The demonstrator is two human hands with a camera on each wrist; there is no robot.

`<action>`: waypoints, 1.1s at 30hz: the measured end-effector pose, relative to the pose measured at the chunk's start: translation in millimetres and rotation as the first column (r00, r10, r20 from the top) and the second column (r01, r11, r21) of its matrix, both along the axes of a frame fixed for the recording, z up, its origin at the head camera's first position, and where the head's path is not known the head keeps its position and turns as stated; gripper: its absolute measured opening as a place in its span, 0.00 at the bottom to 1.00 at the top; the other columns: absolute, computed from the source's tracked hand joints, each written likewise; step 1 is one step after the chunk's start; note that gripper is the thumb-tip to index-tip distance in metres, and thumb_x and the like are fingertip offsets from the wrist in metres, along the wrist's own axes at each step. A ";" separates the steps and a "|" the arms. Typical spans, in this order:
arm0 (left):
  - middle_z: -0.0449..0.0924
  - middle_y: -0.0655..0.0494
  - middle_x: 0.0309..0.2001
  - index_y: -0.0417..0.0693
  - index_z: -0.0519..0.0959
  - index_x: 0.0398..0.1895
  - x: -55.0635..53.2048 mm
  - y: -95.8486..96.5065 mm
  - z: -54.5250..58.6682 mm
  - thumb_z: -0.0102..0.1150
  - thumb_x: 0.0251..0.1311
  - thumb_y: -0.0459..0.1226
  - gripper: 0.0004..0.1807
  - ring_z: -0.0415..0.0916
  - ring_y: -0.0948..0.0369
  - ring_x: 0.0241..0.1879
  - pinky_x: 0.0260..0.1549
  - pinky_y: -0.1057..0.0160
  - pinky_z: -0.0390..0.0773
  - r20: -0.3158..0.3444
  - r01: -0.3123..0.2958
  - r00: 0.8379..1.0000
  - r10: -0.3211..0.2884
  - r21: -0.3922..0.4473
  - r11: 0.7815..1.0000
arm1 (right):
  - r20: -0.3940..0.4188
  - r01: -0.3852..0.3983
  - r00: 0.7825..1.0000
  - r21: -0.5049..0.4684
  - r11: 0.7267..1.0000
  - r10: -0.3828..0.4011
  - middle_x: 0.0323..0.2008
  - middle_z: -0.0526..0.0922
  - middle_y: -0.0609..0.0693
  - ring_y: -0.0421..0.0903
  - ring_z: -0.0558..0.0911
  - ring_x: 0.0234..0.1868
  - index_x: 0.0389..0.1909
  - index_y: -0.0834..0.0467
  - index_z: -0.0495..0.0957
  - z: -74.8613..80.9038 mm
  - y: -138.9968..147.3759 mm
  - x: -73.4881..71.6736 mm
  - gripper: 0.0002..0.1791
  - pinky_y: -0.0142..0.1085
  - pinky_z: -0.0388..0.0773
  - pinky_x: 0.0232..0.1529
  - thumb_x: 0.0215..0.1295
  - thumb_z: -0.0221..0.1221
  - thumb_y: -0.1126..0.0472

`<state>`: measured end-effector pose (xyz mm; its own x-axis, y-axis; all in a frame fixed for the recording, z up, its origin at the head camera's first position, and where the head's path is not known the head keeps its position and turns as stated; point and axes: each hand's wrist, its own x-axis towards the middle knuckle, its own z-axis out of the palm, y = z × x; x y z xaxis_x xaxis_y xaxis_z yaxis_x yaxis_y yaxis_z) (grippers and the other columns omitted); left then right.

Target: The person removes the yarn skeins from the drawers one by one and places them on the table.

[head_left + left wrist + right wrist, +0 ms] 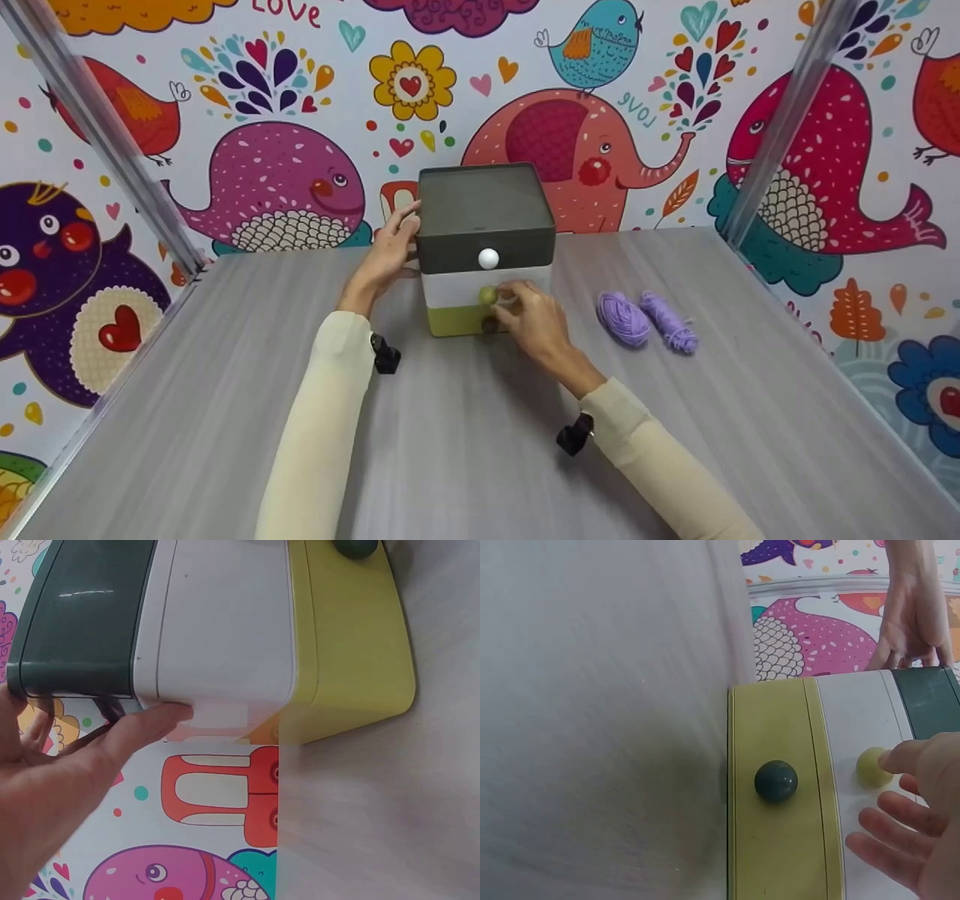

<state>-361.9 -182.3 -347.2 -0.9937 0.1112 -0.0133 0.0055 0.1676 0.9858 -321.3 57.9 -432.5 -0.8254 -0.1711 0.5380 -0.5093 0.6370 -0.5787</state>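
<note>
A small three-tier drawer box (484,199) stands on the table. Its dark top drawer has a white knob (488,259), and the yellow-green bottom drawer carries a dark knob (775,781). My right hand (536,319) pinches the yellow-green knob (874,767) of the white middle drawer (225,622) with thumb and index finger; its other fingers are spread beside the front. Against the box's left side rests my left hand (386,259), thumb along the white tier and fingers by the dark tier. All drawers appear closed.
Two purple yarn skeins, a rounded one (624,319) and a slimmer one (669,322), lie right of the box. Behind the grey table (450,450) rises a printed cartoon wall (285,180), with metal posts (787,120) at both sides.
</note>
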 end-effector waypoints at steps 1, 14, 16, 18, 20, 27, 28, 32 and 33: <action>0.48 0.43 0.80 0.68 0.50 0.80 -0.1 0.0 0.0 0.36 0.79 0.52 0.29 0.58 0.35 0.74 0.64 0.29 0.64 -0.002 -0.002 1.000 0.002 -0.001 1.000 | 0.032 -0.001 0.999 -0.027 1.000 0.002 0.41 0.88 0.54 0.50 0.88 0.40 0.45 0.58 0.84 -0.1 0.4 0.1 0.14 0.48 0.84 0.44 0.60 0.70 0.60; 0.50 0.43 0.79 0.69 0.50 0.79 -0.2 0.4 1.2 0.36 0.79 0.53 0.29 0.59 0.36 0.73 0.64 0.30 0.65 0.005 -0.006 1.000 0.006 -0.013 1.000 | 0.310 0.031 0.950 -0.213 0.976 0.038 0.40 0.89 0.53 0.47 0.87 0.41 0.44 0.59 0.86 -9.2 10.2 -4.8 0.15 0.37 0.82 0.40 0.61 0.69 0.54; 0.50 0.43 0.79 0.69 0.50 0.79 -0.2 0.4 1.1 0.36 0.79 0.52 0.29 0.60 0.36 0.73 0.65 0.31 0.66 0.009 -0.010 1.000 0.010 -0.017 1.000 | 0.316 0.039 0.948 -0.206 0.978 0.029 0.39 0.89 0.52 0.46 0.86 0.40 0.43 0.58 0.86 -11.4 10.7 -5.0 0.14 0.36 0.81 0.39 0.61 0.69 0.53; 0.51 0.43 0.79 0.69 0.50 0.79 -0.6 0.4 0.9 0.36 0.79 0.52 0.29 0.61 0.36 0.73 0.64 0.32 0.66 0.012 -0.011 1.000 0.012 -0.014 1.000 | 0.327 0.041 0.945 -0.201 0.979 0.027 0.38 0.89 0.52 0.45 0.85 0.39 0.43 0.58 0.87 -13.6 11.2 -5.1 0.14 0.35 0.80 0.39 0.62 0.69 0.53; 0.51 0.43 0.79 0.68 0.51 0.79 -0.8 0.3 0.7 0.36 0.79 0.52 0.29 0.61 0.36 0.72 0.64 0.31 0.67 0.013 -0.012 1.000 0.012 -0.007 1.000 | 0.344 0.045 0.938 -0.204 0.978 0.029 0.38 0.89 0.52 0.44 0.85 0.38 0.42 0.57 0.87 -15.6 11.3 -4.8 0.13 0.35 0.80 0.38 0.62 0.69 0.53; 0.50 0.42 0.79 0.69 0.51 0.79 -1.4 -0.8 0.2 0.36 0.79 0.51 0.28 0.60 0.36 0.73 0.63 0.30 0.67 0.007 -0.020 1.000 0.020 -0.007 1.000 | 0.416 0.075 0.909 -0.239 0.968 0.032 0.37 0.89 0.52 0.47 0.85 0.33 0.42 0.58 0.87 -22.2 9.9 -4.3 0.15 0.35 0.81 0.33 0.63 0.68 0.51; 0.50 0.43 0.79 0.69 0.51 0.79 -1.4 -0.7 0.2 0.36 0.79 0.51 0.28 0.60 0.35 0.73 0.63 0.30 0.67 0.006 -0.022 1.000 0.022 -0.010 1.000 | 0.430 0.081 0.902 -0.249 0.965 0.035 0.36 0.89 0.53 0.49 0.86 0.32 0.42 0.59 0.86 -23.4 9.6 -4.4 0.16 0.36 0.82 0.32 0.63 0.68 0.51; 0.50 0.44 0.79 0.71 0.51 0.79 -1.0 0.6 -0.1 0.36 0.79 0.52 0.27 0.59 0.35 0.73 0.64 0.31 0.67 0.011 -0.030 0.999 0.030 -0.018 0.999 | 0.515 0.106 0.854 -0.304 0.947 0.070 0.36 0.88 0.58 0.55 0.87 0.31 0.43 0.60 0.85 -28.7 8.2 -5.8 0.17 0.41 0.84 0.26 0.64 0.67 0.49; 0.50 0.44 0.79 0.71 0.51 0.79 -1.0 0.8 0.0 0.36 0.79 0.52 0.27 0.59 0.34 0.73 0.64 0.31 0.66 0.013 -0.029 0.999 0.030 -0.018 0.999 | 0.538 0.113 0.840 -0.314 0.943 0.079 0.36 0.88 0.59 0.54 0.87 0.30 0.42 0.60 0.85 -29.9 7.8 -6.0 0.17 0.41 0.84 0.25 0.64 0.67 0.49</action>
<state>-362.9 -181.6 -347.1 -0.9963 0.0816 -0.0280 -0.0124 0.1849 0.9827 -327.3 65.7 -462.4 -0.9982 -0.0520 0.0310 -0.0482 0.3724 -0.9268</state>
